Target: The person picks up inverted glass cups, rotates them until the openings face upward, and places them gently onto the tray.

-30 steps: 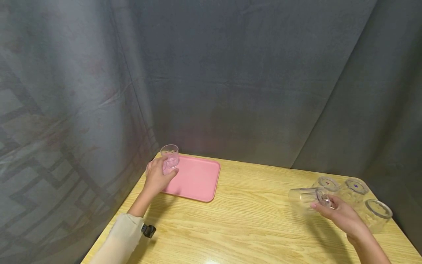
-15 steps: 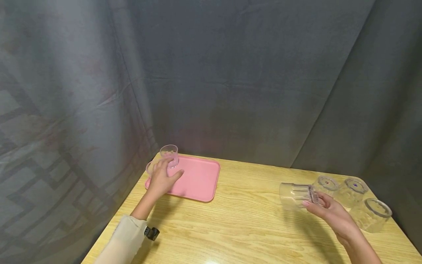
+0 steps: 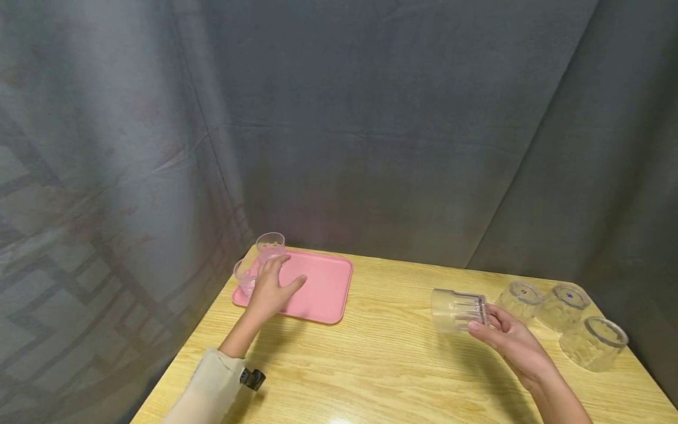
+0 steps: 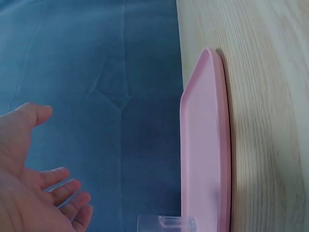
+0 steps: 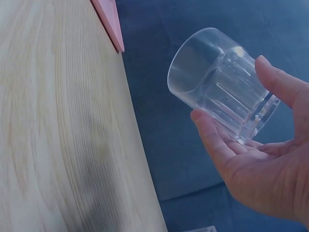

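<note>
Fingers and thumb of the left hand point(image 3: 268, 290) stood apart over the pink tray point(image 3: 320, 288); the hand hid part of the far glass point(image 3: 271, 242) and of the nearer glass point(image 3: 243, 272), both mouth-up at the tray's left end. Whether it touched either could not be told. One of these two, along with the tray, was cut off by the lower edge of the left wrist view.

The right hand point(image 3: 516, 344) had its thumb and fingers clamped around the base end of the tilted glass point(image 3: 454, 310), above the wooden table point(image 3: 392, 359) and well right of the tray, its mouth turned toward the tray; fingers covered some of the base. Beyond that hand were three upturned glasses point(image 3: 594, 343), coloured marks on two bases too small to read. A clear edge point(image 5: 205, 229) low in the right wrist view was too cropped to identify.
</note>
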Demonstrator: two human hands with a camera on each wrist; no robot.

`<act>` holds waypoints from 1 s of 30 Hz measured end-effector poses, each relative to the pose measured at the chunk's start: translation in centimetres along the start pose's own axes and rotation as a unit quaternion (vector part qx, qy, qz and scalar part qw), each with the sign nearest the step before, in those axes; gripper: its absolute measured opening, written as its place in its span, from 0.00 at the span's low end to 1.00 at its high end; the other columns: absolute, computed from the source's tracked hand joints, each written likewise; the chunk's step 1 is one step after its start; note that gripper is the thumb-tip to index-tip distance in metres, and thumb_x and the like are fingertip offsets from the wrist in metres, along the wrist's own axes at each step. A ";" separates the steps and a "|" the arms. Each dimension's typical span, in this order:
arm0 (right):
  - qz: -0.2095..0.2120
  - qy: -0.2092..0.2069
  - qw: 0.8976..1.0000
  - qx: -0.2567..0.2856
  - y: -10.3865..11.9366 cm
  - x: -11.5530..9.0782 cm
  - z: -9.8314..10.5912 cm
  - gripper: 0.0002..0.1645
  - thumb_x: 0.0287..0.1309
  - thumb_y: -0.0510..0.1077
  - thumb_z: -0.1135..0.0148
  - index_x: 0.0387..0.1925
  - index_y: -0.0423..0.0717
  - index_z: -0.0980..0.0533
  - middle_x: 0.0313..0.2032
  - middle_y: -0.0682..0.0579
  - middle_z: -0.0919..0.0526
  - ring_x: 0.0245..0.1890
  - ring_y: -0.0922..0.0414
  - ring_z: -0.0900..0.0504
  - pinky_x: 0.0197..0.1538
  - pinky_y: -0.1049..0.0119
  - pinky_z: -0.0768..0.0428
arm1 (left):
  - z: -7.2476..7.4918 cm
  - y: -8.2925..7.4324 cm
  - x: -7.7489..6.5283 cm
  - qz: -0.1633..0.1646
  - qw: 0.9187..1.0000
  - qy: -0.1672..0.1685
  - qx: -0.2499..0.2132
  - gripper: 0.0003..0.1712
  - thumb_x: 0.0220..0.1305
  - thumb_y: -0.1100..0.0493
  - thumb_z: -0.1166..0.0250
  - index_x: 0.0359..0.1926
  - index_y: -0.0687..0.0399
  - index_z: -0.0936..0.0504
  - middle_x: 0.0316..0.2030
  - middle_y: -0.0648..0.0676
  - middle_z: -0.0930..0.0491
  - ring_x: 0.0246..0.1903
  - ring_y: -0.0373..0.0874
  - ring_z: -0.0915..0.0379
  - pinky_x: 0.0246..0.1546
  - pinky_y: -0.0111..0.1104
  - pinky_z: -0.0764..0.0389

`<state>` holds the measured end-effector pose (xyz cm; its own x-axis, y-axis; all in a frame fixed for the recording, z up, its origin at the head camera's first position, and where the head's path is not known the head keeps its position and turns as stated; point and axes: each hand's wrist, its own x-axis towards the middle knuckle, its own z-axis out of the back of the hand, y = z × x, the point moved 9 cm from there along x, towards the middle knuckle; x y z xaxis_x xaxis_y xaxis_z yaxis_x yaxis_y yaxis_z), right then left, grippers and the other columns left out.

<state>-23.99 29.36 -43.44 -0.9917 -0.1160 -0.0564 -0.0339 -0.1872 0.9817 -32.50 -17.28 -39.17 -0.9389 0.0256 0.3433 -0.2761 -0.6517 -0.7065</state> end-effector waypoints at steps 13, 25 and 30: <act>0.005 0.025 0.996 0.081 0.6 0.4 -2.4 0.45 0.71 0.38 0.42 0.75 0.26 0.56 0.54 0.66 0.23 0.54 0.69 0.21 0.54 0.75 0.22 | -1.4 -1.2 -0.7 0.008 0.999 0.007 -0.035 0.39 0.61 0.49 0.28 0.68 0.62 0.29 0.65 0.65 0.30 0.63 0.62 0.34 0.62 0.58 0.31; 0.026 0.062 0.990 0.122 1.6 1.2 -4.9 0.41 0.72 0.36 0.45 0.74 0.25 0.55 0.56 0.59 0.22 0.55 0.64 0.20 0.57 0.71 0.21 | -2.5 -2.2 -1.2 0.011 0.998 0.022 -0.065 0.38 0.62 0.49 0.28 0.69 0.59 0.29 0.65 0.60 0.29 0.62 0.57 0.32 0.61 0.54 0.28; 0.034 0.078 0.986 0.145 2.0 1.4 -5.9 0.42 0.72 0.35 0.46 0.74 0.25 0.57 0.57 0.58 0.23 0.56 0.63 0.20 0.58 0.70 0.21 | -2.8 -2.5 -1.5 0.005 0.997 0.026 -0.075 0.38 0.62 0.49 0.28 0.69 0.59 0.29 0.65 0.60 0.29 0.62 0.57 0.31 0.61 0.53 0.28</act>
<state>-24.75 23.10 -42.60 -0.9622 -0.2723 0.0055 -0.0253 0.1097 0.9936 -30.99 -13.53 -39.65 -0.9504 0.0615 0.3050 -0.2897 -0.5323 -0.7954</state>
